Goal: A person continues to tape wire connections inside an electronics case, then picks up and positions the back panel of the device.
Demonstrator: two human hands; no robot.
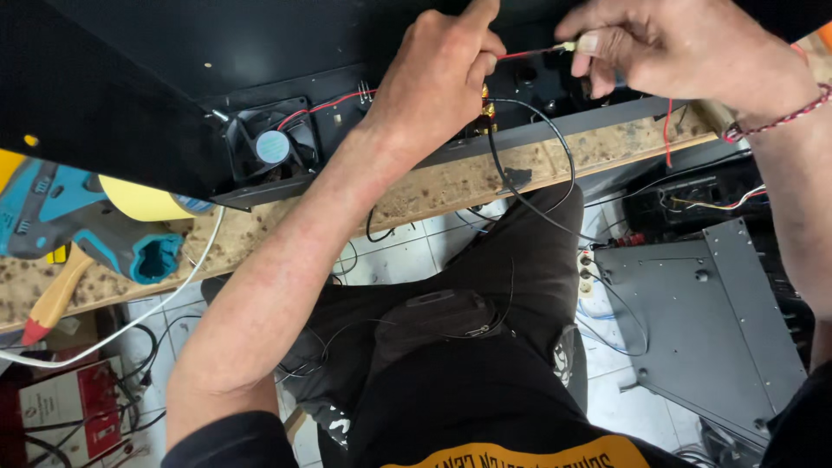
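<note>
L hand [438, 74] up at the open black chassis [130, 95], thumb and forefinger pinched on the red wire [524, 55]; other fingers curled. R hand [667, 48] opposite, fingertips pinched on the small pale connector [569, 46] at the wire's far end, so the wire runs taut-ish btwn my two hands, above the chassis interior. Progress, my read: wire is in hand but the connector isn't seated anywhere I can see; mating point hidden behind my hands. Fan [271, 147] sits mounted w/ its own red/black leads running right, looks done. Black cable [529, 165] loops loose off the chassis edge down over my lap, unrouted. Room: chassis rests on a worn wooden board [433, 191], its front lip right at the board edge, little margin. Blue tool [78, 225] and yellow tape roll [143, 201] crowd the left; grey metal cover [702, 312] on the floor at right. Free space mostly above the chassis.
</note>
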